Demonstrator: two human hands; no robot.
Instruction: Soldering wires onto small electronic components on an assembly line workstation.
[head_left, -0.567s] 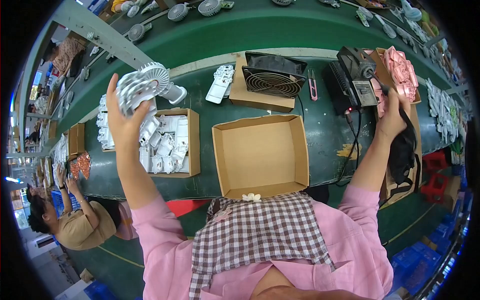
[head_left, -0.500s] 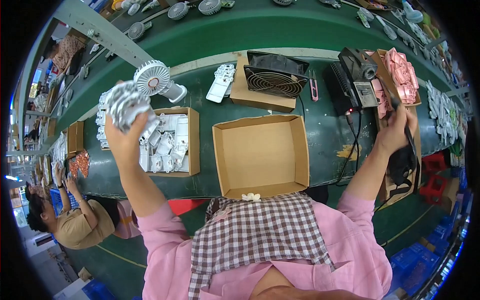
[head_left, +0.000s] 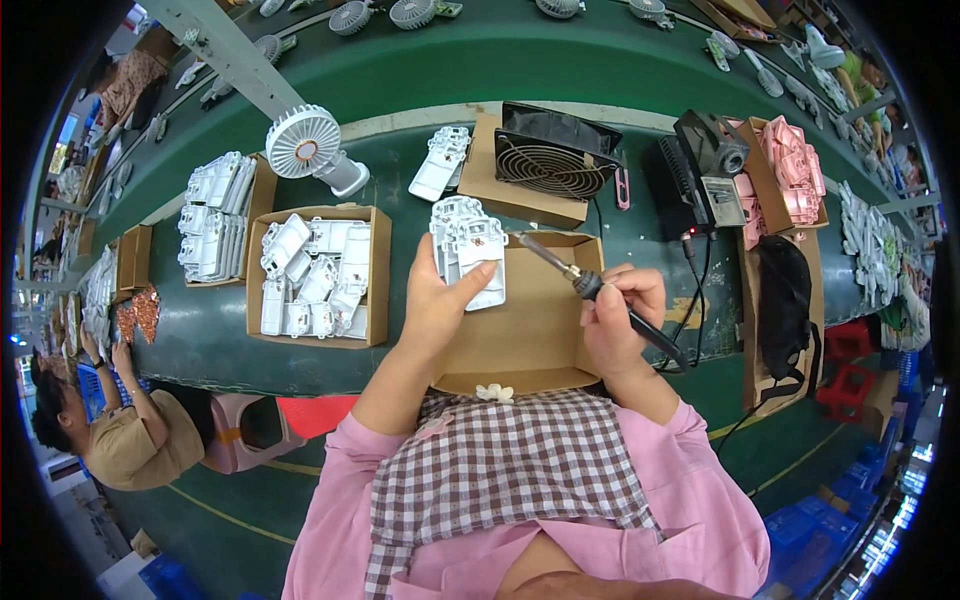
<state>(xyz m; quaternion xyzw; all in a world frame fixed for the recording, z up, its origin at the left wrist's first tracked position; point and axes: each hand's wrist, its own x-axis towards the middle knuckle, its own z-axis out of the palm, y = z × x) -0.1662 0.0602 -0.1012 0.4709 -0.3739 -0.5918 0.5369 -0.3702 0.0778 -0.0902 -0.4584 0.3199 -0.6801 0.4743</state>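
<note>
Our two hands are apart from each other, each clamped on something of its own. The left hand grips a white plastic housing by its lower part, thumb laid across its face, with the moulded ribs and small metal bits of its inner side toward us. We hold this housing over the far left corner of an open cardboard box, which sits at the near edge of the green counter. The fingers of the right hand close round the black handle of a soldering iron; its tip points left and lies just beside the housing's right edge, and we cannot tell whether the two touch. Left of the open box we have a carton of loose white parts, with a small white fan standing beyond it. Farther back, a black cooling fan rests on a flat cardboard box, and pink tweezers lie just beside it. To our right stand a black soldering station and a carton of pink parts; nearer us, a black pouch lies on cardboard.
</note>
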